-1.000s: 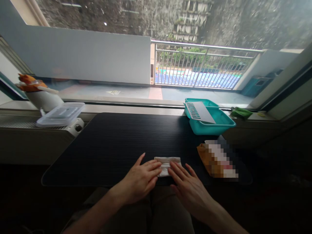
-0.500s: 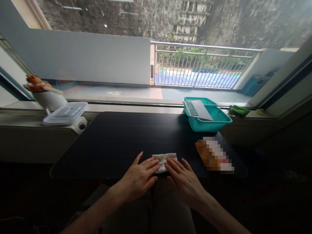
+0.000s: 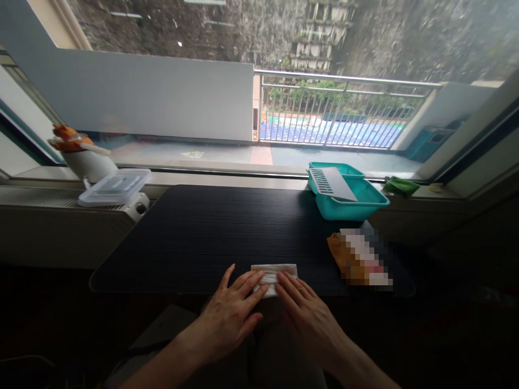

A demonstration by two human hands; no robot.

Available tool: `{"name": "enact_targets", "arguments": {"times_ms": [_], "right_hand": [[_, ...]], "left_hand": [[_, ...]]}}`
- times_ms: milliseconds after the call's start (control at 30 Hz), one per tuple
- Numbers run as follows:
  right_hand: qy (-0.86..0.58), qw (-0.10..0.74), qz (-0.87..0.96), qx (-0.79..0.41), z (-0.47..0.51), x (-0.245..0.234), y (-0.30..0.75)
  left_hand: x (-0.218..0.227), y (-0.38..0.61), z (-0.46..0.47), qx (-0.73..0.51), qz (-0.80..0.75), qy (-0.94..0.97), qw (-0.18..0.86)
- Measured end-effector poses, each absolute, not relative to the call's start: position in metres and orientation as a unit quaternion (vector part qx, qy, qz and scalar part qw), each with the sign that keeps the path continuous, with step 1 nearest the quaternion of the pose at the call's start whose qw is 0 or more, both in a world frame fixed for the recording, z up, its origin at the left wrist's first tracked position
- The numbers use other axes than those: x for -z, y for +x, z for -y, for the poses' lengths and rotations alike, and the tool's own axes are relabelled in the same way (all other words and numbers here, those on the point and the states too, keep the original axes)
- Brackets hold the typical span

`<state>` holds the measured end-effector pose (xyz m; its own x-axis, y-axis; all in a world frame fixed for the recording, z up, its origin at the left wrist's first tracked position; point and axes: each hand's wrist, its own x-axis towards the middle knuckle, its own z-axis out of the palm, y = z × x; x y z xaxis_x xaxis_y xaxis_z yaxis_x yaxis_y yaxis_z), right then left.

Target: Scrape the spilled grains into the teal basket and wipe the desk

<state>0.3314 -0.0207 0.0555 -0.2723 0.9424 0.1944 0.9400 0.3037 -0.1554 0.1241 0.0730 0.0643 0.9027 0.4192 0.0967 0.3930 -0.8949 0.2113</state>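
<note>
A white folded tissue (image 3: pixel 274 272) lies at the front edge of the dark table (image 3: pixel 227 221), with its lower end hanging over the edge. My left hand (image 3: pixel 231 310) rests its fingertips on the tissue's left part, fingers stretched and thumb apart. On the right part, the fingers of my right hand (image 3: pixel 305 309) lie flat and straight, side by side. Neither hand grips the tissue; both press on it from above. The fingers cover some of its surface.
A turquoise basket (image 3: pixel 351 210) with a slotted white piece (image 3: pixel 334 183) stands at the back right. Nearer is an orange-brown packet (image 3: pixel 340 256), partly blurred. A clear plastic lid (image 3: pixel 115 187) rests on the radiator at left. Green cloth-like item (image 3: pixel 400 186) lies on the sill.
Both hands have slid slightly toward me, drawing the tissue closer to the front edge and partly over it. The view has shifted a little.
</note>
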Motion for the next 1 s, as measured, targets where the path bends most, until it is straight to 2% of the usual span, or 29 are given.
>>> {"name": "enact_targets", "arguments": {"times_ms": [267, 500, 633, 800, 1000], "right_hand": [[-0.576, 0.125, 0.808, 0.004, 0.015, -0.054, 0.333], [-0.571, 0.108, 0.814, -0.007, 0.007, -0.055, 0.327], [-0.597, 0.118, 0.793, -0.016, -0.004, -0.056, 0.321], [-0.570, 0.134, 0.810, -0.026, -0.003, -0.054, 0.316], [-0.604, 0.133, 0.785, -0.035, -0.058, -0.061, 0.321]], "left_hand": [[-0.059, 0.118, -0.078, -0.082, -0.203, 0.975, 0.050], [-0.062, 0.115, -0.079, -0.071, -0.208, 0.974, 0.056], [-0.061, 0.115, -0.085, -0.082, -0.246, 0.964, 0.050], [-0.064, 0.105, -0.085, -0.075, -0.224, 0.970, 0.062], [-0.070, 0.132, -0.121, -0.075, -0.341, 0.932, 0.099]]}}
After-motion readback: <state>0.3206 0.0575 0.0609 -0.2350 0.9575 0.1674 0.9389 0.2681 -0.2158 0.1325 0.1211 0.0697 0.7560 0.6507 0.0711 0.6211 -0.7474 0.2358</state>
